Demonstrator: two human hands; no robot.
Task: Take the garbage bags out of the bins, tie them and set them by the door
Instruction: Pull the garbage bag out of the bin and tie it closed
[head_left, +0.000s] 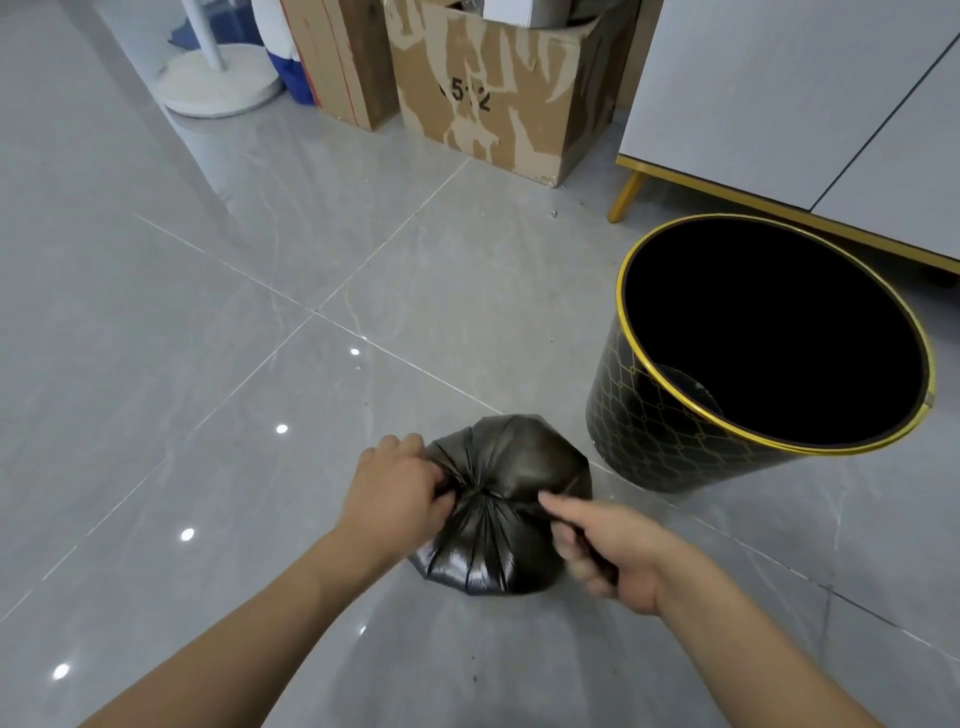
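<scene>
A small black garbage bag (501, 467) sits on the grey tiled floor, its top gathered into tight pleats at the middle. My left hand (397, 486) pinches a strip of the bag's plastic at the left of the gathered point. My right hand (605, 553) grips another strip of the plastic and pulls it out to the right. A black bin (670, 431) with a gold rim and gold lattice pattern stands just right of the bag, with no liner visible inside it.
Cardboard boxes (493, 88) stand against the far wall, with a white round lamp base (221, 83) to their left. A white cabinet (810, 104) on gold legs stands behind the bin at right. Glossy floor tiles (182, 338) stretch to the left.
</scene>
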